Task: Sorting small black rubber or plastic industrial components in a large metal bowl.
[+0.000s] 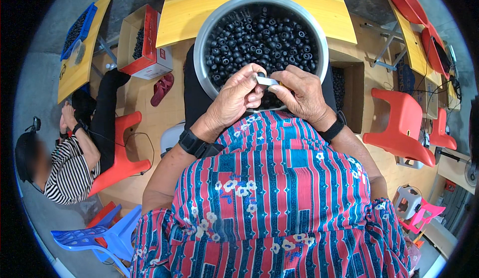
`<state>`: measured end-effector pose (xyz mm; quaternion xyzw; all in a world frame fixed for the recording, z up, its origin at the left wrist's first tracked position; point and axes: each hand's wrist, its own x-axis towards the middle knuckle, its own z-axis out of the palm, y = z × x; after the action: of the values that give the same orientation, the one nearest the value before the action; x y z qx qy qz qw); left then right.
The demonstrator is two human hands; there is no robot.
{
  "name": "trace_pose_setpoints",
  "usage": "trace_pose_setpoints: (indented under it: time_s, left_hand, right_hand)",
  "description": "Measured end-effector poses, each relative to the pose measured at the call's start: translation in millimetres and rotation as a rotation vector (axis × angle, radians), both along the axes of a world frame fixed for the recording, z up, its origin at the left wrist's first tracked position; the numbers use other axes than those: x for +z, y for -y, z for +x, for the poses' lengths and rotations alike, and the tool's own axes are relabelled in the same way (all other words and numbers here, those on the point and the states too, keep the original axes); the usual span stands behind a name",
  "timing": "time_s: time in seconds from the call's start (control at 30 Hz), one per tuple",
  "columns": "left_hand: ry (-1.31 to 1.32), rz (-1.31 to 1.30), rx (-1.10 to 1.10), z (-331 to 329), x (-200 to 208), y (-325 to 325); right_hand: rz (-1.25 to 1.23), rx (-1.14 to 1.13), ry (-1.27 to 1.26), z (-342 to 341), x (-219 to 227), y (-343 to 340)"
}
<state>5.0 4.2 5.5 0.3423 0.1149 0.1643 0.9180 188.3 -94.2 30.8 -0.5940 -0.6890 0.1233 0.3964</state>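
Note:
In my lap rests a wide metal basin [200, 53], filled with many small round black parts [264, 41], several of them showing ring-shaped openings. Over its near rim, my left hand [237, 94] pinches one small black part [261, 74] between thumb and fingers. Closed around a short knife, my right hand [305, 94] meets the left; the pale flat blade [267, 81] lies against or just beside that part, and I cannot tell if it touches. A bit of yellow shows by the right fingers, while the rest of the handle is hidden in the palm.
Behind the basin stands a yellow table [179, 13]. Cardboard boxes with black parts flank me, one red and white [149, 53] at left, one brown [354, 91] at right. Red stools [399, 123] stand rightward. A seated person [70, 163] in stripes is at left, near a blue tray [80, 31].

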Motion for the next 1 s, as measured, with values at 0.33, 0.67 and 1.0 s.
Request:
trace_pose_setpoints:
  time_s: [0.33,0.67,1.0]
  left_hand:
    - [-0.023,0.020,0.016,2,3,3]
    - [0.004,0.039,-0.011,2,-3,0]
    - [-0.020,0.043,0.012,3,-3,4]
  right_hand:
    - [0.021,0.022,-0.018,0,-1,0]
    - [-0.043,-0.066,-0.084,-2,-6,-4]
    - [0.007,-0.062,-0.349,-1,-3,-3]
